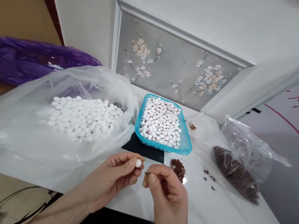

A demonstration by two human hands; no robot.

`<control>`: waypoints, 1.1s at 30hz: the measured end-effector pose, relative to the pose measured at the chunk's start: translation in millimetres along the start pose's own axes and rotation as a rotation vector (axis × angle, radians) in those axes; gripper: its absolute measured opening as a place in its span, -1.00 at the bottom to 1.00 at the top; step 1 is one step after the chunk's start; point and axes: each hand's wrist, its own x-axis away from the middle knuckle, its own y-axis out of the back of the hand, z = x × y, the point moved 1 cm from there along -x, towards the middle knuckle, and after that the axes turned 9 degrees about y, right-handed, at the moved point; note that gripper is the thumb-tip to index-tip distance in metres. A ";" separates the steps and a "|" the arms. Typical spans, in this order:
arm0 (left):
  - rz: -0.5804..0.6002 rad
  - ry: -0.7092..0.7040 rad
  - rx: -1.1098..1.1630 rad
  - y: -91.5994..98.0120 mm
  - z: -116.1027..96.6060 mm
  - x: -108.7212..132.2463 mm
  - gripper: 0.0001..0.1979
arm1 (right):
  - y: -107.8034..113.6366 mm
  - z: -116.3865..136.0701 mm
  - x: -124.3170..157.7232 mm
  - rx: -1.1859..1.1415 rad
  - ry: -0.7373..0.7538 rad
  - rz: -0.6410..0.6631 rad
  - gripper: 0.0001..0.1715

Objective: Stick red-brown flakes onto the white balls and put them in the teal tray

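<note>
Between thumb and fingers, my left hand (121,170) pinches a small white ball (138,163). Just right of it, apart from the ball, my right hand (169,189) pinches a thin dark brown stem-like piece (147,173), its tip pointing left toward the ball. Beyond the hands stands a blue plastic basket (185,149) filled with many white balls, with brown bits among them. To the left lies a clear plastic bag (25,137) holding many more white balls. A small heap of brown pieces (177,169) sits on the table behind my right hand.
Several loose brown pieces (213,178) lie right of the heap. Farther right is a clear bag of dark brown pieces (235,175). A purple bag (36,61) is at the back left. A framed flower panel (168,60) stands behind the white table (223,221). Cables (21,198) hang at lower left.
</note>
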 end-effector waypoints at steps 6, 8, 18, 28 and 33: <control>-0.017 0.033 0.091 4.1 4.8 -10.1 -0.91 | -8.5 -10.5 -4.6 -0.053 0.077 -0.014 -0.91; -0.046 0.026 0.094 5.0 6.1 -11.2 -0.92 | -10.1 -13.1 -3.3 -0.022 0.104 -0.018 -0.89; -0.062 0.002 0.079 7.3 7.4 -13.2 -0.93 | -11.8 -14.5 0.6 0.299 0.272 -0.027 -0.85; -0.141 -0.005 0.042 3.3 4.5 -10.7 -0.87 | -15.3 -11.4 1.3 0.431 0.344 -0.056 -0.79; -0.162 -0.047 -0.013 0.9 3.5 -10.1 -0.87 | -15.3 -12.8 1.6 0.485 0.357 -0.056 -0.79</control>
